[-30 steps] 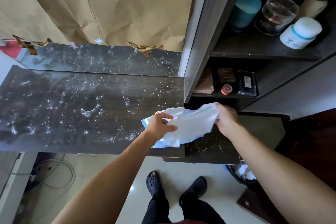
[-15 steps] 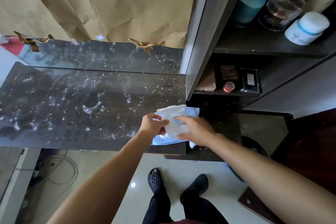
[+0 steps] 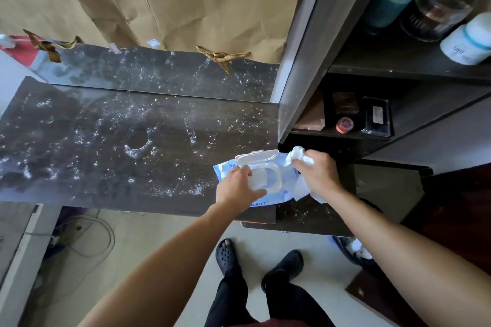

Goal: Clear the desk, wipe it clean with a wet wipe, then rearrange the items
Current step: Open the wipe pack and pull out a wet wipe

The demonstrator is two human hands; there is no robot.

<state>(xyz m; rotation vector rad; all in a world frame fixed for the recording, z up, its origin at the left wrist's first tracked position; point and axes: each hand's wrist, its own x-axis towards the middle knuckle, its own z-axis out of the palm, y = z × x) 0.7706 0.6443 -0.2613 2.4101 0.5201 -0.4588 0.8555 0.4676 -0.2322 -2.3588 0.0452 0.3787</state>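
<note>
A dark desk top (image 3: 111, 156), speckled with white dust, spans the left and middle. At its right front corner lies a blue and white wet wipe pack (image 3: 265, 180) with its white flip lid standing open. My left hand (image 3: 236, 187) rests on the pack, fingers at the lid opening. My right hand (image 3: 317, 172) is closed on a bunched white wet wipe (image 3: 297, 155), just right of the pack, with part of the wipe hanging below the hand.
A dark shelf unit (image 3: 398, 71) stands at right with jars on its upper shelf and small boxes on the lower one. A mirror strip (image 3: 159, 71) and brown paper back the desk. A waste bin (image 3: 353, 249) sits below right; cables lie on the floor at left.
The wipe, spread between both hands a second ago, is now bunched in my right hand alone. My left hand has moved onto the pack's open lid.
</note>
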